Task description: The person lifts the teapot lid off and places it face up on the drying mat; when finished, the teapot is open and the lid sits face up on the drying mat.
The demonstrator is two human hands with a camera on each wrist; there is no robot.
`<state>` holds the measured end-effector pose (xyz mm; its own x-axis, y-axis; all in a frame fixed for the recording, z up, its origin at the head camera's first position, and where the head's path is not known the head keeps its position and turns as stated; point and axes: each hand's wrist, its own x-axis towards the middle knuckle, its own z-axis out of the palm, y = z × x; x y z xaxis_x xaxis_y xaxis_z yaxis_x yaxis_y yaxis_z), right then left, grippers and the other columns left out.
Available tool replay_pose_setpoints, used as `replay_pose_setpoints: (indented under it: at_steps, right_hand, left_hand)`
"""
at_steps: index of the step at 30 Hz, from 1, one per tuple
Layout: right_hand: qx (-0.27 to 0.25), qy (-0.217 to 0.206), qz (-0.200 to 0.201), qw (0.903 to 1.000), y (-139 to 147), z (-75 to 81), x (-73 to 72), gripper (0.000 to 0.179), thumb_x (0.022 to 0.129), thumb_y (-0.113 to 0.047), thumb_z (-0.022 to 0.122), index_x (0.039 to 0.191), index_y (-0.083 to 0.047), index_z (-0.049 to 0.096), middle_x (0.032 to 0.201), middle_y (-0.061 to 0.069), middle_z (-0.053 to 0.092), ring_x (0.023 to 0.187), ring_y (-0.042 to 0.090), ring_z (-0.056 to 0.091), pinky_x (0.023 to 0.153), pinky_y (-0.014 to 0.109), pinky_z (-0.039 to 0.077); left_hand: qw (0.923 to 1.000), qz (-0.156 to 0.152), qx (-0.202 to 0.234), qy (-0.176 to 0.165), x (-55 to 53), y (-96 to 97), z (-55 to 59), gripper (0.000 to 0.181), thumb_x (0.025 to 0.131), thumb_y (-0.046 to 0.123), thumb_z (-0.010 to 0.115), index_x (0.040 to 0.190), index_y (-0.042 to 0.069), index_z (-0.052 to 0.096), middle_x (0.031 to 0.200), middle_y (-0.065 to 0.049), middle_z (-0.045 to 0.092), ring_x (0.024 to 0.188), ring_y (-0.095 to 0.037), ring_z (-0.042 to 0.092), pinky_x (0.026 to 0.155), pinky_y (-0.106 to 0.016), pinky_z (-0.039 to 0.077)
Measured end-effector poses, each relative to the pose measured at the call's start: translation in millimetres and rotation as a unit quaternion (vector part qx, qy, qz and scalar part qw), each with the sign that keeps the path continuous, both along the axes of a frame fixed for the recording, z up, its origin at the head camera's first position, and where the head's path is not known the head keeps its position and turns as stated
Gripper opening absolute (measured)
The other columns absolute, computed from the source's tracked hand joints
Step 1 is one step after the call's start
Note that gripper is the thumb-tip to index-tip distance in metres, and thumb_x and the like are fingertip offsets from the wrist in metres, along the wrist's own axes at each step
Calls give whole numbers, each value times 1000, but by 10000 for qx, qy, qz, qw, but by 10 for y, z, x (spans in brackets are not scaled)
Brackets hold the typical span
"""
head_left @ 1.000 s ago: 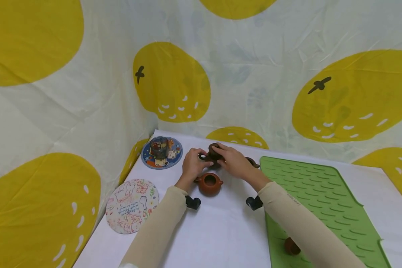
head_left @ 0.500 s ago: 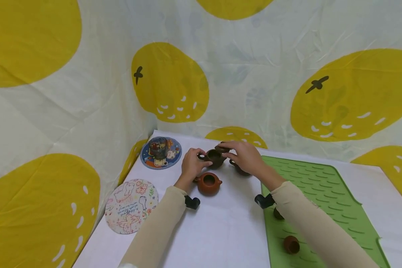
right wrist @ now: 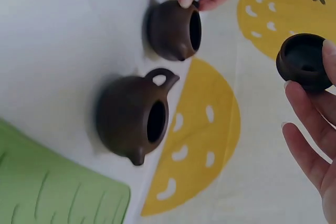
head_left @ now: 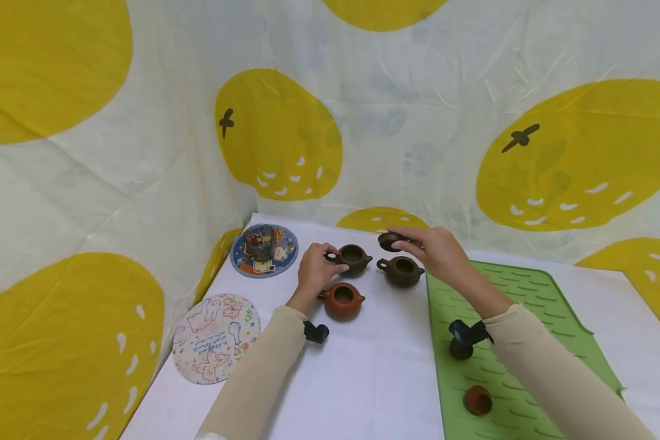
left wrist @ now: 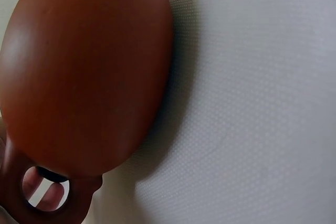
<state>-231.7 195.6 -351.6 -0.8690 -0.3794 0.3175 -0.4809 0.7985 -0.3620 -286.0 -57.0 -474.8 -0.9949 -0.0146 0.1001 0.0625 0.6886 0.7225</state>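
My left hand point(head_left: 315, 272) grips the left dark brown teapot point(head_left: 357, 266) at its handle side, the thumb lying against the body. That teapot is lidless on the white table. In my right hand point(head_left: 442, 253) a dark teapot lid point(head_left: 389, 242) is pinched between thumb and fingers, held up behind a second dark teapot point(head_left: 403, 278). The right wrist view shows the hollow underside of the lid point(right wrist: 303, 59). The second pot is open-topped too, its spout pointing right. Nearer me sits a reddish-brown teapot point(head_left: 343, 310), also without a lid; its rounded body fills much of the left wrist view.
A green ridged mat point(head_left: 522, 311) lies on the right, bearing a reddish cup point(head_left: 477, 400) and a small dark round object point(head_left: 461, 350) partly behind the wrist camera. At back left, a glass point(head_left: 260, 243) stands on a blue coaster point(head_left: 289, 256). A floral coaster point(head_left: 216, 339) lies nearer.
My right hand has lifted the lid off the left dark teapot and carried it rightward, behind the second dark teapot. My left hand has stayed on its pot.
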Motion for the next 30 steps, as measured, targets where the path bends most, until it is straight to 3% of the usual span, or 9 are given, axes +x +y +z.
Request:
replay_pose_setpoints:
  at_steps: [5,11,17,25,30]
  right_hand:
    - [-88,-218,-214,9995,188,27,45,39,99,-29,67,135,-14,68,103,12,80,69,17,60,60,28,39]
    - [-159,-142,-460,9987,367,71,129,36,97,-30,70,129,-13,72,109,15,79,77,22,73,61,28,44]
    - [-104,-282,-692,9971,570,88,238,28,96,-32,72,117,-13,73,96,13,81,74,19,71,60,28,46]
    - [69,-280,-877,9957,840,-23,366,25,95,-34,72,111,-14,76,84,6,80,66,9,66,56,26,43]
    - [83,-453,-882,9950,981,-139,426,27,96,-35,71,113,-15,79,89,6,81,70,5,67,58,24,44]
  left_hand:
    - [10000,-3,-34,2,0,4,7,36,76,33,91,104,20,73,120,-5,66,111,-25,62,94,-42,52]
    - [9999,44,-108,-52,-3,5,5,35,76,34,91,104,23,73,120,-4,66,110,-24,62,92,-41,52]
    - [9999,34,-111,-61,10,5,3,35,75,35,91,104,23,74,120,-5,66,110,-24,62,93,-41,52]
    - [10000,43,-42,-66,12,9,11,35,75,33,92,103,22,74,120,-5,66,110,-25,62,92,-42,52]
    - [9998,79,-72,-143,6,19,12,35,75,33,92,104,22,74,121,-5,66,110,-25,62,93,-42,51]
